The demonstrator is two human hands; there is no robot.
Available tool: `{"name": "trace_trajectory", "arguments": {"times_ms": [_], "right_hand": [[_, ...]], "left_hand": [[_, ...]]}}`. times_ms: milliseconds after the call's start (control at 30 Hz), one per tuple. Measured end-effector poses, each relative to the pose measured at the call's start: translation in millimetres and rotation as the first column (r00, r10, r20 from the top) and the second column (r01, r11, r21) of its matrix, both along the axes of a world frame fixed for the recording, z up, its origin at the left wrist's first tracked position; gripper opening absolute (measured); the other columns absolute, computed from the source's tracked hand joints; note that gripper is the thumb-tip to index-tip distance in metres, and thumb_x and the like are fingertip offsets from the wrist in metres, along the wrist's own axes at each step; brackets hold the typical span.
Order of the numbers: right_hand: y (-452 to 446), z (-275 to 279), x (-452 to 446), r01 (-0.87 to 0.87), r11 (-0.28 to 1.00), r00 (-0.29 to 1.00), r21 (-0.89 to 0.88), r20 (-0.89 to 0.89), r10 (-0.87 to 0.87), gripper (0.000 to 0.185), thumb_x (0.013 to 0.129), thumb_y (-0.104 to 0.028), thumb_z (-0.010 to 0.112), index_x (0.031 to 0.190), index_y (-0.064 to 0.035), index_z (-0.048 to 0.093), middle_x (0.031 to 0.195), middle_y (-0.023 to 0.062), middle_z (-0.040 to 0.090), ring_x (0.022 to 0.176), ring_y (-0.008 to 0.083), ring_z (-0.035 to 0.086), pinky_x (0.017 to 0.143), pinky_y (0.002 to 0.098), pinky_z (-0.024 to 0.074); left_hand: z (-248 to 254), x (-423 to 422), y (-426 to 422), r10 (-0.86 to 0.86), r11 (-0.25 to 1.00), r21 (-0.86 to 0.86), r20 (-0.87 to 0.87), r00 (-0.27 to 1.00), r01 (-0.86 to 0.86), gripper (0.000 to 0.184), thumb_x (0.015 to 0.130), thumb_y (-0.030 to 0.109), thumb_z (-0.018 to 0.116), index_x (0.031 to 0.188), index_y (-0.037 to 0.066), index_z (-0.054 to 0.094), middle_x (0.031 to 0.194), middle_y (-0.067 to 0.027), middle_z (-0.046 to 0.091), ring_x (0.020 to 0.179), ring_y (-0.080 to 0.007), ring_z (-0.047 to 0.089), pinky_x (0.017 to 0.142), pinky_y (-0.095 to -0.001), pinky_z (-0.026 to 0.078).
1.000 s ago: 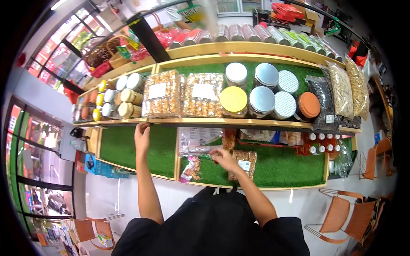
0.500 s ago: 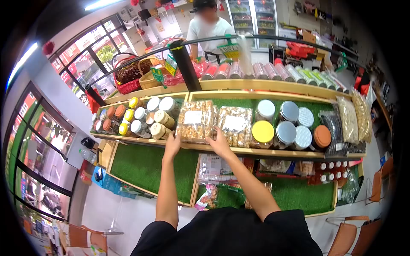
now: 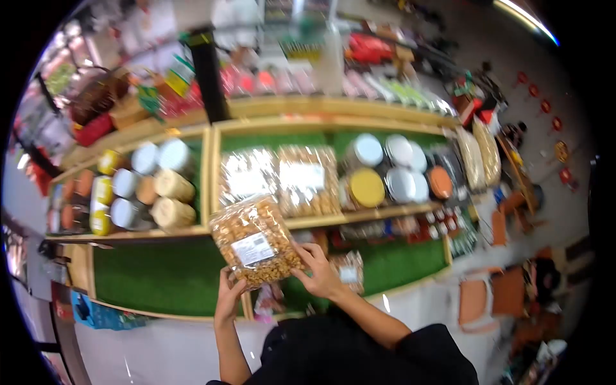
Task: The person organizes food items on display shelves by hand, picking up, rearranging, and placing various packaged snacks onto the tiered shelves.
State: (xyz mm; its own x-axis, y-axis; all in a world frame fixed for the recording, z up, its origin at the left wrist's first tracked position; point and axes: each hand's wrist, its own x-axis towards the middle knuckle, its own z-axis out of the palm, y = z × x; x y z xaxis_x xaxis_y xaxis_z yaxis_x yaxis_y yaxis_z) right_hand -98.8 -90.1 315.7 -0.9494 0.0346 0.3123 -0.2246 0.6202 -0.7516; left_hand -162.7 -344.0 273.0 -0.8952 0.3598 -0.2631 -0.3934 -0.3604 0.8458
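Observation:
Both my hands hold a clear plastic bag of golden-brown, nut-like pieces (image 3: 273, 234) with a white label on its front. It is tilted, in front of the shelf edge. My left hand (image 3: 230, 296) grips its lower left corner, fingers closed on the plastic. On the lower right side, my right hand (image 3: 317, 273) pinches the bag between thumb and fingers. Behind it on the green-lined upper shelf lie two similar labelled bags, a left bag (image 3: 239, 168) partly covered by the held one and a right bag (image 3: 308, 200).
Jars with pale lids (image 3: 174, 155) stand left, and a yellow-lidded jar (image 3: 367, 187) among others right. A wooden shelf rim (image 3: 378, 213) runs across. Below is a lower green shelf (image 3: 160, 273). Orange chairs (image 3: 473, 301) stand at right. Background is blurred.
The bag has been lifted off the upper shelf and drawn toward me, tilting in my hands. Another bag shows where it lay. My view has turned and moved closer.

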Motion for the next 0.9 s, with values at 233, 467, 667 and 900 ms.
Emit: {"name": "trace_trajectory", "arguments": {"times_ms": [233,467,667,900], "right_hand": [[1,-88,123,0.253,0.953,0.9,-0.164,0.402,-0.17,0.053,0.077,0.001,0.065,0.129,-0.0083,0.056,0.12,0.0149,0.055,0.112,0.0325,0.051,0.097,0.0375,0.0417],[62,-218,178,0.601,0.742,0.7,-0.297,0.643,-0.31,0.056,0.075,0.004,0.064,0.129,-0.0055,0.056,0.101,0.0075,0.064,0.083,0.0151,0.057,0.076,0.0269,0.0487],[141,-253,174,0.724,0.557,0.681,-0.408,0.55,-0.482,0.057,0.073,0.005,0.062,0.129,-0.005,0.055,0.105,0.0104,0.064,0.084,0.0159,0.057,0.077,0.0273,0.0472],[205,-352,151,0.758,0.652,0.396,0.035,0.769,-0.502,0.087,0.063,-0.005,0.064,0.144,-0.0014,0.033,0.115,0.023,0.06,0.102,0.0313,0.06,0.089,0.036,0.0477]], "left_hand": [[-134,86,20,-0.462,0.845,-0.093,0.369,0.806,0.527,0.064,0.085,0.017,0.069,0.138,0.0,0.039,0.131,-0.0095,0.053,0.116,-0.0209,0.053,0.097,-0.034,0.044],[-193,96,99,-0.673,0.588,-0.072,0.51,0.537,0.806,0.07,0.089,0.026,0.067,0.141,0.0,0.029,0.129,-0.0124,0.054,0.112,-0.0199,0.056,0.083,-0.0316,0.052],[-217,94,214,-0.546,0.594,-0.395,0.443,0.711,0.701,0.065,0.084,0.032,0.072,0.132,0.004,0.039,0.098,-0.0074,0.06,0.07,-0.0107,0.053,0.054,-0.0272,0.045],[-301,97,263,-0.461,0.558,-0.616,0.327,0.825,0.556,0.063,0.085,0.026,0.063,0.134,-0.002,0.035,0.115,-0.0161,0.055,0.091,-0.0233,0.059,0.072,-0.0351,0.053]]}}
